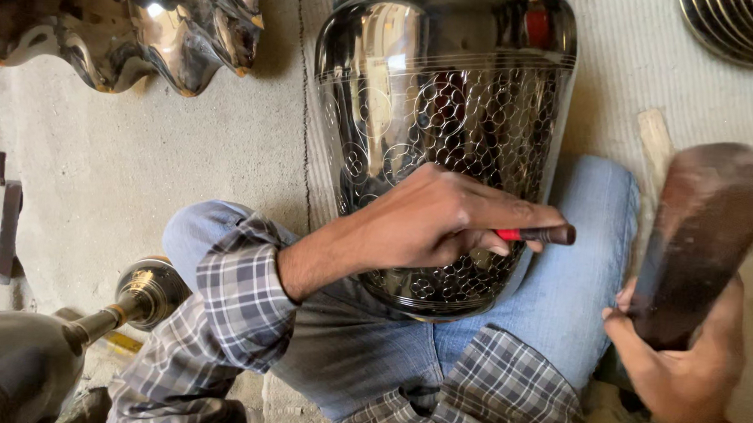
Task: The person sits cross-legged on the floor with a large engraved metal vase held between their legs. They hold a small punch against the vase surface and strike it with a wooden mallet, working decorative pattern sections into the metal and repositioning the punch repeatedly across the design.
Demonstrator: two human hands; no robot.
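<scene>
A large shiny dark metal vase (438,95), engraved with circles, lies across my lap on my blue jeans (561,290). My left hand (445,219) rests on the vase's lower side and grips a small chisel with a red band (538,235), its tip pointing right. My right hand (686,365) is at the lower right, closed around the handle of a dark wooden mallet (702,233) that is raised beside my knee, apart from the chisel.
A wavy-edged polished metal bowl (129,23) sits at the top left. Another metal vessel with a narrow neck (87,325) lies at the lower left. A ribbed metal piece (738,29) shows at the top right. A wooden stick (655,140) lies on the grey mat (138,165).
</scene>
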